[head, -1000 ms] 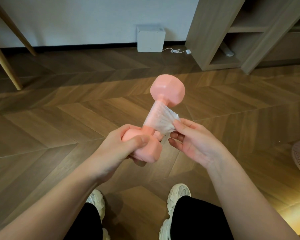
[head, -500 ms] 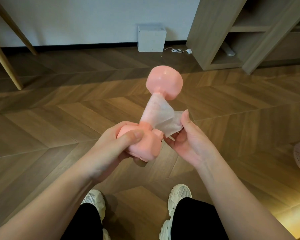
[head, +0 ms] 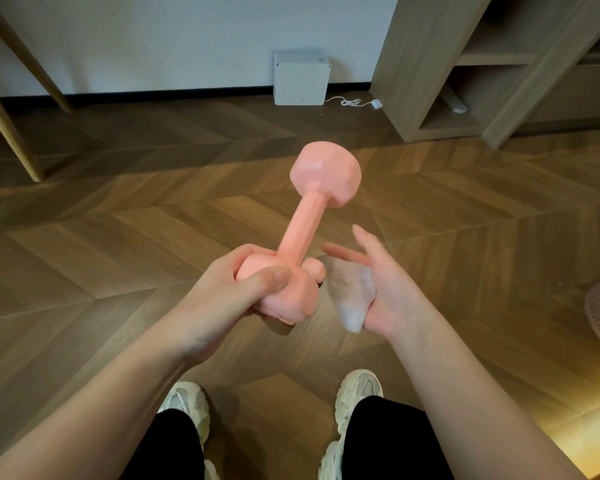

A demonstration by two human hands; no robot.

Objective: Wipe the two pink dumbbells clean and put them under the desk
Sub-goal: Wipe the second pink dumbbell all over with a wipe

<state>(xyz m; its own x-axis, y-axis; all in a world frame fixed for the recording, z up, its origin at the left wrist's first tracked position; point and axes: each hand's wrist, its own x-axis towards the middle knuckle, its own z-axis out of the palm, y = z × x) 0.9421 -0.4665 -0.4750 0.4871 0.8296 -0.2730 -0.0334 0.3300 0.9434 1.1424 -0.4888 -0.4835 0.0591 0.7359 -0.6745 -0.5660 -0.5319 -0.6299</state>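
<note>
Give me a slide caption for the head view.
Left hand holds pink plastic dumbbell; right hand cups white wipe.

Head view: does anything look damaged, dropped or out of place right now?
Nothing stands out. The left hand holds the pink dumbbell by its near end, intact and tilted away. The white wipe lies in the right hand, off the handle. A white cable lies loose by the wall.
</note>
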